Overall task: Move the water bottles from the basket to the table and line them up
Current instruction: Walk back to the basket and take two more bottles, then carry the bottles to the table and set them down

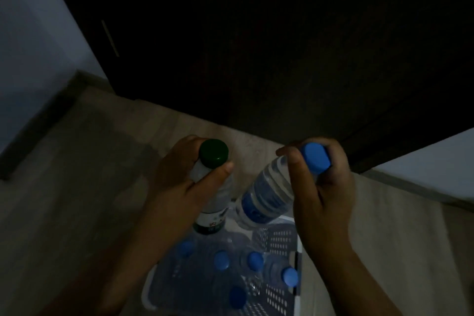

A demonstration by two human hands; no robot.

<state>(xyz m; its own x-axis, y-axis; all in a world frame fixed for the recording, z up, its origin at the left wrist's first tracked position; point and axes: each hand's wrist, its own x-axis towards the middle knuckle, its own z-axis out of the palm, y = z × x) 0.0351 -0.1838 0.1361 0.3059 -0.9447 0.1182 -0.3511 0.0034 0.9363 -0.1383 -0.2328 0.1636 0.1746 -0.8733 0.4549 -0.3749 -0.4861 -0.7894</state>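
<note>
The scene is dim. My left hand (177, 182) grips a green-capped water bottle (214, 209) by its neck, held above the far end of the basket. My right hand (323, 187) grips a blue-capped water bottle (266, 197) near its cap, tilted with its base toward the basket. Below them stands a white perforated basket (278, 297) on the floor. Several more blue-capped bottles (221, 260) stand upright inside it.
A pale floor (77, 187) surrounds the basket. A dark door or cabinet front (256, 46) rises just beyond it, with light walls at the left (33, 46) and the far right (436, 161). No table surface shows in view.
</note>
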